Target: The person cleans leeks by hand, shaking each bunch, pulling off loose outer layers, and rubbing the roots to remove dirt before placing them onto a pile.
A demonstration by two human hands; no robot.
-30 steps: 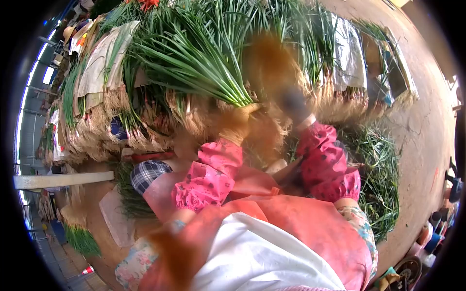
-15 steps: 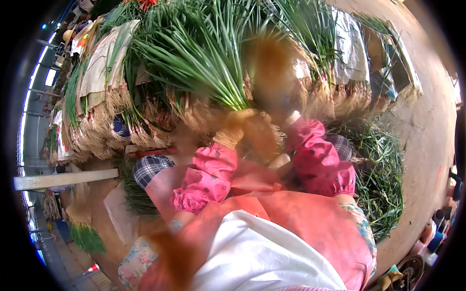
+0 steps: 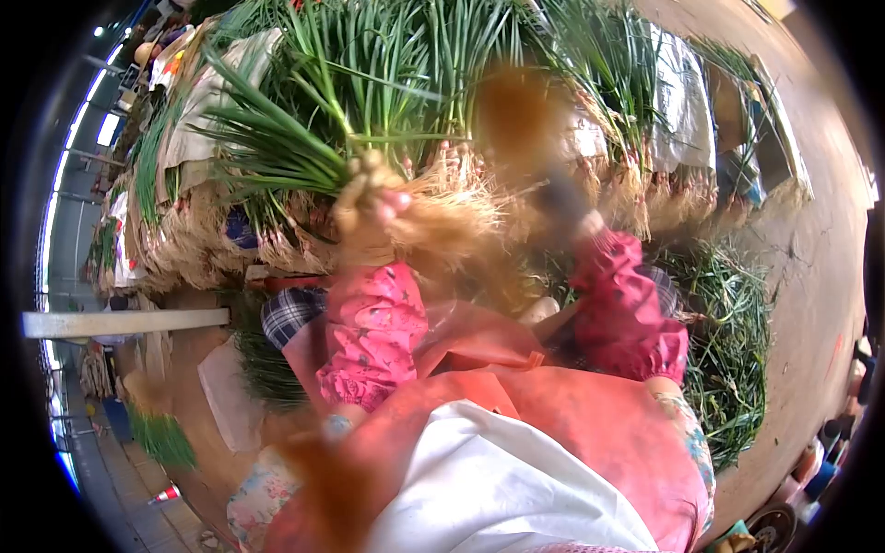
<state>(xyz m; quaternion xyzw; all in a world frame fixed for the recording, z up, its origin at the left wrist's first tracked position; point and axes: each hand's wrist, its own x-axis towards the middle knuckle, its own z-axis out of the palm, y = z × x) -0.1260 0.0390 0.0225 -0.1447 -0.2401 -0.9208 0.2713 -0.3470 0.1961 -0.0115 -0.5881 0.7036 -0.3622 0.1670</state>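
Observation:
My left hand, its fingers wrapped round the stems, holds a bunch of green onions above my lap. The green leaves spread to the upper left, and pale stringy roots fan out to the right. My right hand is up to the right of the roots, apart from the bunch. A dark blur and a brown smear on the lens hide its fingers, so its grip does not show. Pink patterned sleeves cover both forearms. Behind the hands lies a long row of green onions, roots toward me.
Cut green leaves are heaped at my right. A pale beam juts in from the left. Sacking covers part of the onion row. A red apron lies across my lap. Brown smears blur parts of the view.
My left hand has moved up and left with the bunch, which has tipped from nearly upright to leaves leftward, roots rightward. My right hand has shifted slightly right.

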